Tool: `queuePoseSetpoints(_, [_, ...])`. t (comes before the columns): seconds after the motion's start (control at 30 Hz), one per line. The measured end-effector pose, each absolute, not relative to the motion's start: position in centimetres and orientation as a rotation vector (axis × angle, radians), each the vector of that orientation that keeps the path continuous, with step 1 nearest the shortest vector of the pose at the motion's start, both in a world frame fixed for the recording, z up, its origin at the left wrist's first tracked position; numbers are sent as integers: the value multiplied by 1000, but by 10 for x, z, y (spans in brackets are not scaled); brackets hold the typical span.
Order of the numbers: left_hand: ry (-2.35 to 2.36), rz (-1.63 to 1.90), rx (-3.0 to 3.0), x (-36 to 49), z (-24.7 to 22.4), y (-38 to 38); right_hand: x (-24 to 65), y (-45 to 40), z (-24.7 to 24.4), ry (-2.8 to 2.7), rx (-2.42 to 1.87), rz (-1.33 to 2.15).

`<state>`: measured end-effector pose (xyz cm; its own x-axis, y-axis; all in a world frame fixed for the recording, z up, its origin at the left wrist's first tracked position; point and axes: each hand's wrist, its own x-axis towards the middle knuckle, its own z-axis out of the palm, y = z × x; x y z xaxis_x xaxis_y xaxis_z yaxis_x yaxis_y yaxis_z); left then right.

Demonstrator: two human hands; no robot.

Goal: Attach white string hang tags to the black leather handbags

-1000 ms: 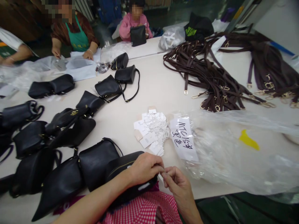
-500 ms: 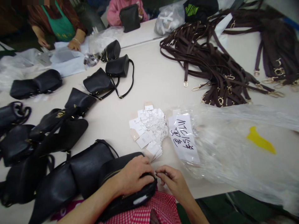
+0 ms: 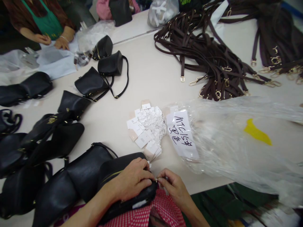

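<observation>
A black handbag (image 3: 123,160) with a gold zip rests in my lap against the table edge. My left hand (image 3: 133,179) lies over its top, the fingers curled round the end of the bag. At that end, the thumb and forefinger of my right hand (image 3: 172,184) are pinched on something tiny and pale, too small to name. Just beyond the bag lies a heap of white and beige hang tags (image 3: 143,138) with white strings. Another black bag (image 3: 87,170) sits directly to the left.
Several black bags (image 3: 71,102) cover the left side. Dark brown straps (image 3: 201,56) with gold clasps are piled at the far right. A clear plastic bag (image 3: 220,148) with a handwritten paper (image 3: 182,134) lies on the right. Across the table, a person in a green apron (image 3: 47,20) works.
The view has shifted slightly, so the table things appear further left and higher. My right hand has come closer to the bag's end, its fingertips now meeting it beside my left fingers.
</observation>
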<state>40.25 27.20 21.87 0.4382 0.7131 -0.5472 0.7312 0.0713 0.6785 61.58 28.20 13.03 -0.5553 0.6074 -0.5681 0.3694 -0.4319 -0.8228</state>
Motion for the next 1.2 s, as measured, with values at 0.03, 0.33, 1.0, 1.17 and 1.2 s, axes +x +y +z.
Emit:
queuePoseSetpoints(0.03, [1280, -19, 1643, 402, 220, 272, 615, 278, 129, -1524, -1408, 2126])
queuePoseSetpoints(0.33, [1265, 2, 1657, 401, 219, 268, 612, 257, 115, -994, -1300, 2330])
queuePoseSetpoints(1.0, [1268, 33, 1642, 397, 213, 265, 608, 272, 134, -1018, -1369, 2403])
queuePoseSetpoints(1.17, [1289, 15, 1665, 400, 213, 267, 604, 280, 154, -1394, -1456, 2256])
queuePoseSetpoints(1.2, [1304, 4, 1674, 402, 212, 268, 603, 281, 156, -1454, -1472, 2228])
